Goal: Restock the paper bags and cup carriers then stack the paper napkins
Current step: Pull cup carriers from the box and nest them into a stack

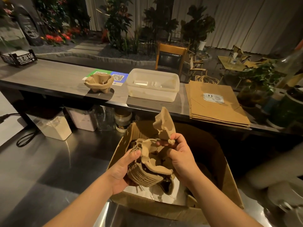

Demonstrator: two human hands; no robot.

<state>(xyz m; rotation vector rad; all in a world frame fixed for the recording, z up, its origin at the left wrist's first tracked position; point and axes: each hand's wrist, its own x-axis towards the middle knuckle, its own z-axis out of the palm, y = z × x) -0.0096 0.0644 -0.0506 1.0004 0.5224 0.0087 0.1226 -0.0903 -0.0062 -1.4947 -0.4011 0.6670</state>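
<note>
Over an open cardboard box (229, 182) my left hand (121, 171) grips a thick nested stack of brown pulp cup carriers (147, 174) from its left side. My right hand (180, 154) pinches the edge of a single carrier (164, 123) that stands tilted up off the top of the stack. On the wooden counter a small pile of cup carriers (99, 83) sits left of centre. A flat stack of brown paper bags (216, 104) with twine handles lies at the counter's right. No napkins are plainly visible.
A translucent plastic bin (152, 94) stands on the counter (49, 76) between the carriers and the bags, beside QR code cards (118, 77). A black holder (19, 58) sits far left. Below are storage containers (54, 126), a jar (123, 120) and a steel worktop (57, 161). Potted plants crowd the right.
</note>
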